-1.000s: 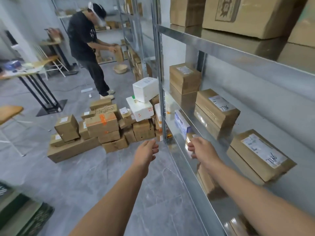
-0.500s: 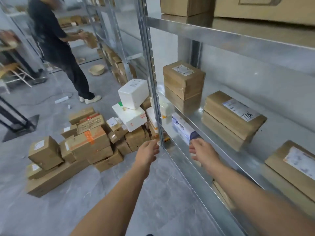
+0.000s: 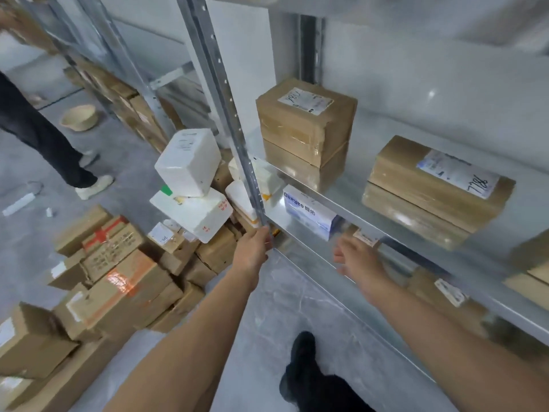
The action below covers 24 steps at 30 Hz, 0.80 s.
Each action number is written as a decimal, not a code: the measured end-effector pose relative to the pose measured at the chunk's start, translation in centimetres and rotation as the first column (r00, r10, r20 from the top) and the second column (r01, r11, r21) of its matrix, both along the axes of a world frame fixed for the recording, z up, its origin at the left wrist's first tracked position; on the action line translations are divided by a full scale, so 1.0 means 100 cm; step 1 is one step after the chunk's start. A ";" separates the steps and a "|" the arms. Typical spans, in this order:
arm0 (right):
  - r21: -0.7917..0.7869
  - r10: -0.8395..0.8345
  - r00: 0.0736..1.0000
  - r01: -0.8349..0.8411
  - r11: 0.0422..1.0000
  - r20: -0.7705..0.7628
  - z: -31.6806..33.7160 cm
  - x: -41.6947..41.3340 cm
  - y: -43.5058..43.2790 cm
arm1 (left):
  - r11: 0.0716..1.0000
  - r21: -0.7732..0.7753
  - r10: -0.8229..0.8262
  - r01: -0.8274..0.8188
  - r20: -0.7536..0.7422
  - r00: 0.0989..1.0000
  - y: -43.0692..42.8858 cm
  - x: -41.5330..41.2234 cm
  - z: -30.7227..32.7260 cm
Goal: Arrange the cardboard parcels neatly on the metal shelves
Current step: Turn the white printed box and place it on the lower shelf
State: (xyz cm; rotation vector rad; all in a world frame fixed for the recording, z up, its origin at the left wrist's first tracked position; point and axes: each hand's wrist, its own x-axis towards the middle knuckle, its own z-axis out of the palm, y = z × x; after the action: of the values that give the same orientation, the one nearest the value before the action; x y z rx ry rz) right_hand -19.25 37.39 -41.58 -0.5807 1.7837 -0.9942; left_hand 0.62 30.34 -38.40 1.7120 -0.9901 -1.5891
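The job looks well short of half done. On the metal shelves (image 3: pixel 353 182) only a few cardboard parcels are placed: a squared stack of two (image 3: pixel 306 123) at the far left of the middle level, a second pair (image 3: pixel 436 185) well apart to its right, and part of another at the right edge. On the level below sit a blue-and-white carton (image 3: pixel 309 211), a small labelled parcel (image 3: pixel 367 237) just right of it, and more brown boxes (image 3: pixel 445 289) nearer, half hidden by the shelf rim. Most of the stock is still a loose heap on the floor (image 3: pixel 118 278) to the left, with white foam boxes (image 3: pixel 187 162) leaning on top of it against the rack. The left hand (image 3: pixel 255 248) has its grip curled round the foot of the steel upright (image 3: pixel 237 129) and carries no parcel. The right hand (image 3: pixel 356 260), blurred, reaches under the middle level toward the small labelled parcel with its grip loosely spread and empty; whether it touches that parcel I cannot tell. The upright and the low shelf rim crowd that reach. A second person's legs (image 3: pixel 44 138) stand at the far left near a woven bowl (image 3: pixel 78 117), and the wearer's dark shoe (image 3: pixel 300 364) is close to the rack.
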 end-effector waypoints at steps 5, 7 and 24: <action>0.038 -0.040 0.999 0.040 0.998 -0.015 -0.028 0.007 -0.054 | 0.997 0.018 -0.082 0.081 0.024 0.996 -0.061 -0.004 -0.017; 0.061 -0.007 1.000 0.007 0.998 -0.014 -0.042 0.013 -0.078 | 0.995 0.026 -0.100 0.099 0.044 0.994 -0.085 0.001 -0.028; 0.014 -0.491 0.865 0.495 0.869 -0.105 -0.212 -0.003 -0.183 | 0.961 0.139 -0.255 0.240 0.098 0.962 -0.274 -0.020 -0.232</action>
State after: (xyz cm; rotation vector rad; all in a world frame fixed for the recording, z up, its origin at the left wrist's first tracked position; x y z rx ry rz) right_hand -19.52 19.10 -62.78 -0.1393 2.0903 -1.2856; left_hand -1.37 2.95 -61.56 1.8406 -1.2252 -1.7590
